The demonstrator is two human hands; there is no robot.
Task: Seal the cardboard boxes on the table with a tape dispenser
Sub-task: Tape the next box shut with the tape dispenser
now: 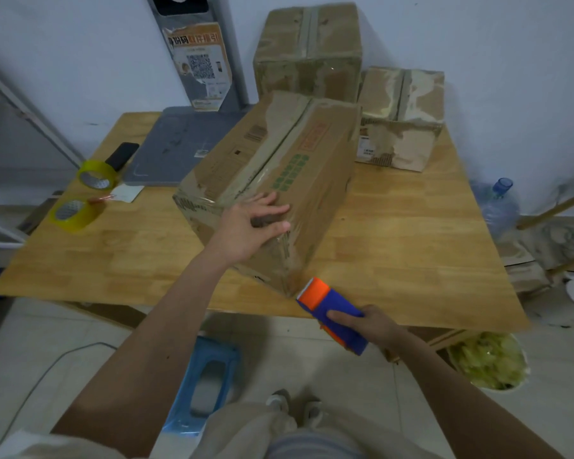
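Wooden table (395, 233), front edge: large cardboard box (272, 180), stiff, probably light. Left hand (249, 226) spread flat on top, steadying. Right hand (375, 326) gripping tape dispenser (328, 313) at box's near corner.

Tape dispenser (332, 314): lower end hidden behind right hand (375, 326); tape roll out of sight.
Big box (272, 180): near top edge covered by left hand (249, 226); printed labels too blurred to read.
Poster (201, 66): text unreadable.
Water bottle (499, 207): partly hidden behind table (411, 243).
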